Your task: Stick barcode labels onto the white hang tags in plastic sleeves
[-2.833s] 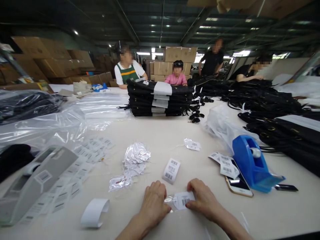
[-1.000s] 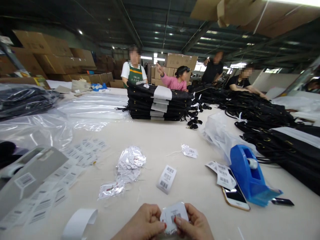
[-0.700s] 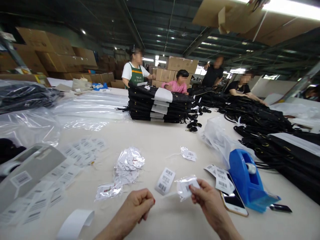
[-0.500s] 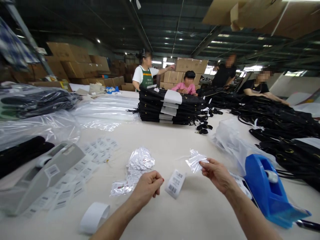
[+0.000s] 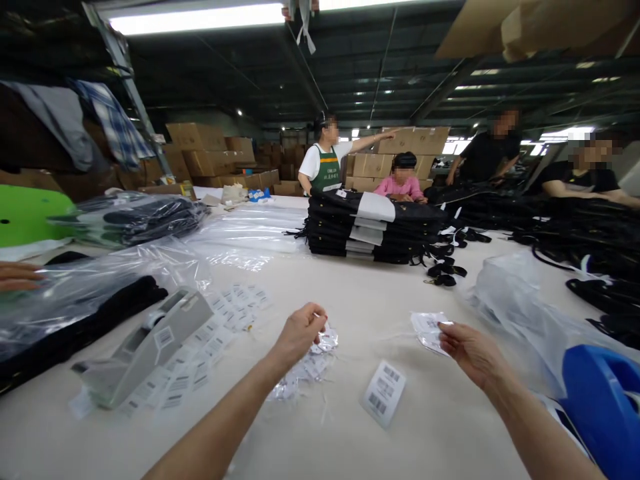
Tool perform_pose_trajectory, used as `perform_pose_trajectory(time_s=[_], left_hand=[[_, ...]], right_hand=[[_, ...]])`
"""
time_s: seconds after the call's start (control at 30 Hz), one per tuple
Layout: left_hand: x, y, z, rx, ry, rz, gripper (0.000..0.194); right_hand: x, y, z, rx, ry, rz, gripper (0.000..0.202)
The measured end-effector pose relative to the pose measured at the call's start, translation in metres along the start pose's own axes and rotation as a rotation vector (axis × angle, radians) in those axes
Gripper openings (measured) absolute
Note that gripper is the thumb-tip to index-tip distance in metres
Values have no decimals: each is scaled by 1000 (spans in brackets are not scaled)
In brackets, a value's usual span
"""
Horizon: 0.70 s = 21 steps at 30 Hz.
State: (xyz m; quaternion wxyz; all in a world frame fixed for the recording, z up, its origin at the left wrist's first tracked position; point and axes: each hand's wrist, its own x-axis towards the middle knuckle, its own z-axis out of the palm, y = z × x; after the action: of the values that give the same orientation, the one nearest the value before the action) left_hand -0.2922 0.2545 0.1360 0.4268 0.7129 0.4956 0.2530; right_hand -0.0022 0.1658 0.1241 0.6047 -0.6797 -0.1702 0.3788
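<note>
My right hand pinches a small clear plastic packet by its right edge, a little above the table. My left hand is closed, thumb against fingers, over a heap of shiny plastic-wrapped tags. Whether anything sits in that pinch I cannot make out. Between the hands, nearer to me, lies a white barcode label sheet with several printed codes.
At left stand a grey tape dispenser and rows of barcode stickers. A blue tape dispenser is at right. Ahead is a stack of black bags. Another person's hand shows at the left edge; several people work beyond the table.
The view has swung left. My left hand has moved from beside the label sheet to over the tag heap. My right hand still holds the packet, now farther from the sheet.
</note>
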Motion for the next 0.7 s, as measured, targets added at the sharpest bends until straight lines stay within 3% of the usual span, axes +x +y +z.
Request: perform_pose_trajectory(time_s=[0.07,0.17,0.3,0.43,0.57,0.7], left_hand=[[12,-8,-11,149,61,1,12],[23,-21,-13,376,8,14,10],[33,-28,5,605,-159,56,17],[45,-23,20,753,-224,10,25],[51,-18,22,808,-220,-49,25],[45,-16,8,750,-183,-42,19]], right_hand=[[3,5,-9,-122,92,-16,18],[-6,26,-19,-318,197,-102,29],[-33,72,-19,-503,154,-228,42],[-47,109,-20,-693,99,-393,43],[-46,119,-25,-712,65,-388,40],[-44,115,-29,-666,50,-339,41]])
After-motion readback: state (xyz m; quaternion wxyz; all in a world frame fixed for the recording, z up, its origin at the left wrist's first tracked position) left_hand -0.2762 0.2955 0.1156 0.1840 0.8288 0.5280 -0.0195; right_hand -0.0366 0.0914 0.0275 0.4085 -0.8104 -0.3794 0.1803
